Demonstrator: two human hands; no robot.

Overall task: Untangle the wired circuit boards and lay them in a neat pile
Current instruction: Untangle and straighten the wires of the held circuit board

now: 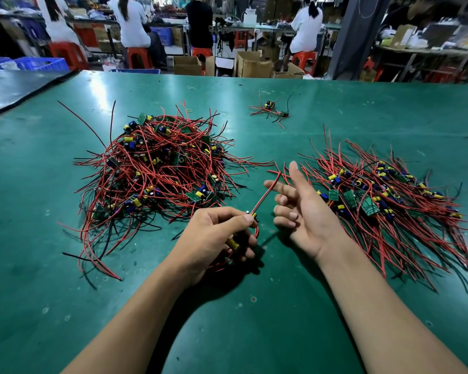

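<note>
A wide green table [335, 109] fills the view, with a dark mat [11, 87] at its far left corner. Beyond its far edge stand cardboard boxes [251, 66] and red stools [139, 56] where seated people face other benches.

On the left of the table lies the tangled heap [157, 168] of wired circuit boards, its red and black leads looping over one another and trailing toward the near edge. On the right is the neat pile [389, 201], boards gathered in a band and wires fanned out roughly parallel. The two are well apart, with the hands between them.

The left hand [216, 236] is curled round one wired board [233, 243], the thumb pressing near its top. Its red wire [265, 195] rises slantwise toward the right hand [305, 211], which holds nothing: palm turned inward, fingers loosely spread. Whether the forefinger touches the wire I cannot tell.

A small cluster [270, 110] of boards lies alone farther back.
</note>
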